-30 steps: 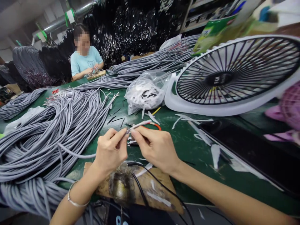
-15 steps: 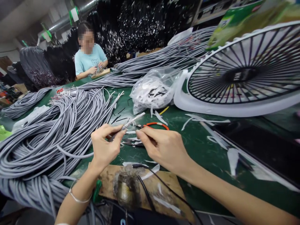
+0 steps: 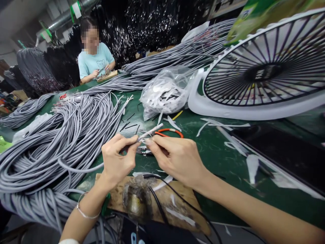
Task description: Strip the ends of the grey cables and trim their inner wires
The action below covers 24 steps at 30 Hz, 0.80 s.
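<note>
My left hand point(image 3: 119, 159) is closed in a pinch around a grey cable point(image 3: 98, 167) near its stripped end. The pale, whitish cable end point(image 3: 154, 129) sticks out past the fingertips, pointing up and right. My right hand point(image 3: 175, 157) is closed too, its thumb and forefinger pinching fine wire strands beside that end; the fingertips partly hide them. Just beyond the hands lies an orange-handled tool point(image 3: 170, 130), partly covered. Dark metal jaws point(image 3: 144, 151) show below the fingertips on the green table point(image 3: 215, 149).
Grey cable coils point(image 3: 76, 135) fill the left. A clear bag of white scraps point(image 3: 165, 96) and a white-framed fan point(image 3: 264, 71) stand ahead. A dark flat-screened device point(image 3: 279, 152) lies right. Below is a stained wooden board point(image 3: 182, 203) with a metal pot point(image 3: 135, 203). Across sits a co-worker point(image 3: 95, 64).
Both hands have shifted slightly, and my right fingertips have come in closer against the stripped cable end. The view has moved a little. The co-worker's hands are farther apart.
</note>
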Each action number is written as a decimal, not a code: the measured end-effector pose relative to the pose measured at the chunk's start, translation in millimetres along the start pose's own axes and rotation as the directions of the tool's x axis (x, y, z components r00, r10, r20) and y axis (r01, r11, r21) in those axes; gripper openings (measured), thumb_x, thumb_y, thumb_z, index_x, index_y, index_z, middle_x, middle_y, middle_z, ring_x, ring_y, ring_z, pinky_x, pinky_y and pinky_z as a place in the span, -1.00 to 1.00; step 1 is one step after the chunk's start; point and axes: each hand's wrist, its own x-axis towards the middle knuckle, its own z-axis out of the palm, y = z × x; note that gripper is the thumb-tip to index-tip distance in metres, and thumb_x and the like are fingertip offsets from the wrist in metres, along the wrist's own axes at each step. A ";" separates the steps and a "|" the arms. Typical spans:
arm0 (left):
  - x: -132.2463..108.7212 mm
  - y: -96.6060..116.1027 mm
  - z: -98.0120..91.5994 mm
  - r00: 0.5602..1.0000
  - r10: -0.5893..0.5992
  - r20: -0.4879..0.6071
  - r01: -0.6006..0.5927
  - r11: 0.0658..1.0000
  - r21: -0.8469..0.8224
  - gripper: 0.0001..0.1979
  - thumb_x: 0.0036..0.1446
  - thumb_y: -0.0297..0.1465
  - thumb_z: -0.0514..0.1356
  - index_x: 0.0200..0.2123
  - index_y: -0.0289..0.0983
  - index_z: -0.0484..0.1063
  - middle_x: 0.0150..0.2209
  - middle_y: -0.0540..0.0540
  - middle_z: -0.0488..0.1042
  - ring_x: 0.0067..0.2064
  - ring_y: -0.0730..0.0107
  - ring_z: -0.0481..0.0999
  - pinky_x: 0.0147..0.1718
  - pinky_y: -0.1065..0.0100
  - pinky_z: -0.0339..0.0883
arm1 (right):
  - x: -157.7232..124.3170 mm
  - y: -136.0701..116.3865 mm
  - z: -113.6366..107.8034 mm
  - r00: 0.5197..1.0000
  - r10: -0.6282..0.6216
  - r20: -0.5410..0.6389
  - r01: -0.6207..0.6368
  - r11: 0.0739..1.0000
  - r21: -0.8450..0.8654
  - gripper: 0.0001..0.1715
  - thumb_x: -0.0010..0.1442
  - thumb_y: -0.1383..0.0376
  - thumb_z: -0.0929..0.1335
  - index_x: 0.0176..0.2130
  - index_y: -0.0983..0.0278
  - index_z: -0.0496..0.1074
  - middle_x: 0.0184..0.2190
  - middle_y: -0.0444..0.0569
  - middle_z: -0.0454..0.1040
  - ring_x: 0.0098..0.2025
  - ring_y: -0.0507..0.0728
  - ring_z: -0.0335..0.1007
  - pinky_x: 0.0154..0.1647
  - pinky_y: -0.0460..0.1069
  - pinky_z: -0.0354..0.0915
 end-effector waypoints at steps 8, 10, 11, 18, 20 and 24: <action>-7.2 -0.2 6.0 0.998 0.062 0.030 -0.065 0.993 0.094 -0.88 0.02 -0.53 0.17 -0.39 -0.36 0.52 -0.58 -0.01 0.41 -0.59 0.58 0.32 -0.58 0.52 0.21 | 0.2 -1.1 0.5 0.985 0.134 0.109 -0.150 0.976 0.157 -0.51 0.23 0.19 0.15 -0.67 0.26 0.21 -0.81 -0.21 0.17 -0.75 -0.07 0.01 -0.66 -0.12 -0.06; -5.9 -4.5 7.8 0.999 0.005 0.053 -0.011 0.994 0.107 -0.88 0.01 -0.53 0.17 -0.40 -0.34 0.53 -0.59 -0.01 0.42 -0.59 0.57 0.32 -0.59 0.51 0.21 | -3.3 -8.6 -1.0 0.999 0.025 0.034 -0.030 0.984 0.176 -0.53 0.24 0.25 0.16 -0.66 0.27 0.24 -0.78 -0.19 0.24 -0.73 -0.06 0.07 -0.63 -0.12 -0.02; -4.2 -7.6 8.3 0.997 -0.040 0.065 0.033 0.993 0.109 -0.88 -0.01 -0.53 0.18 -0.42 -0.34 0.54 -0.59 -0.02 0.43 -0.59 0.56 0.33 -0.58 0.51 0.23 | -5.5 -12.9 -1.8 0.997 -0.078 -0.008 0.078 0.978 0.193 -0.54 0.24 0.28 0.16 -0.64 0.27 0.28 -0.76 -0.17 0.28 -0.71 -0.06 0.11 -0.61 -0.12 0.00; 6.3 -14.4 5.8 0.924 -0.368 0.108 0.380 0.916 -0.126 -0.87 -0.03 -0.44 0.20 -0.43 -0.38 0.53 -0.47 -0.12 0.55 -0.49 0.45 0.49 -0.51 0.47 0.36 | -7.0 -9.3 1.7 0.979 -0.157 -0.127 0.155 0.988 -0.028 -0.60 0.23 0.32 0.20 -0.57 0.30 0.40 -0.69 -0.12 0.42 -0.65 -0.02 0.30 -0.58 -0.10 0.02; 5.5 -10.0 5.2 0.927 -0.359 0.107 0.372 0.916 -0.149 -0.88 -0.03 -0.43 0.21 -0.44 -0.37 0.52 -0.47 -0.11 0.55 -0.50 0.45 0.49 -0.51 0.48 0.36 | -3.8 -1.0 3.9 0.979 -0.128 -0.159 0.103 0.983 -0.155 -0.60 0.22 0.30 0.22 -0.59 0.30 0.40 -0.69 -0.13 0.42 -0.66 -0.02 0.29 -0.60 -0.09 -0.02; 2.2 -5.3 5.4 0.972 -0.223 0.076 0.229 0.970 -0.083 -0.91 -0.04 -0.45 0.23 -0.47 -0.34 0.53 -0.54 -0.05 0.51 -0.57 0.53 0.41 -0.61 0.51 0.26 | -1.0 3.0 4.9 0.968 -0.181 -0.174 0.127 0.951 -0.282 -0.60 0.22 0.31 0.22 -0.59 0.30 0.40 -0.70 -0.15 0.42 -0.64 -0.03 0.28 -0.58 -0.10 -0.01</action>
